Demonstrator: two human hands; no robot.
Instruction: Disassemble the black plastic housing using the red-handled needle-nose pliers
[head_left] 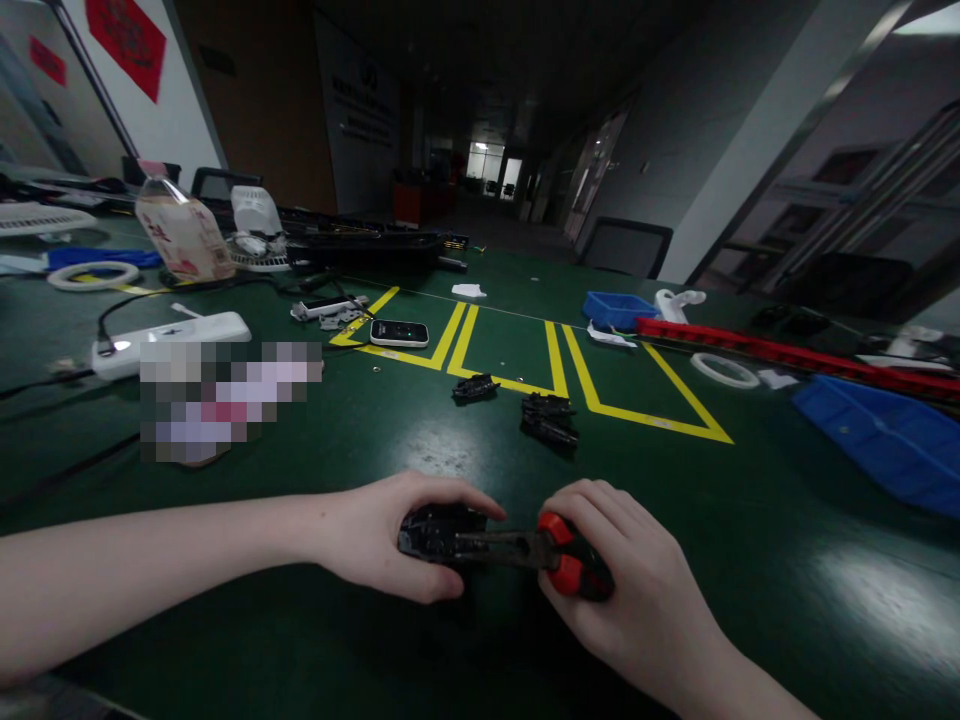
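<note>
Near the front of the green table (360, 620), my left hand (397, 540) is closed around a black plastic part (435, 532), thumb on the near side and fingers on the far side. My right hand (630, 570) grips long-nose pliers (517, 548) by their red and black handles. The jaws point left and reach the black part's right end; whether they pinch it I cannot make out. Farther back lie a similar dark part (475, 387) and more black parts (550, 420) grouped side by side.
Yellow tape (510, 380) marks the table. At left are a white power strip (180, 340), a blurred-out object (232, 405) and a bottle (184, 225). A small white-framed device (399, 333) lies mid-table. Blue trays (885, 440) and a long red strip (787, 350) are at right.
</note>
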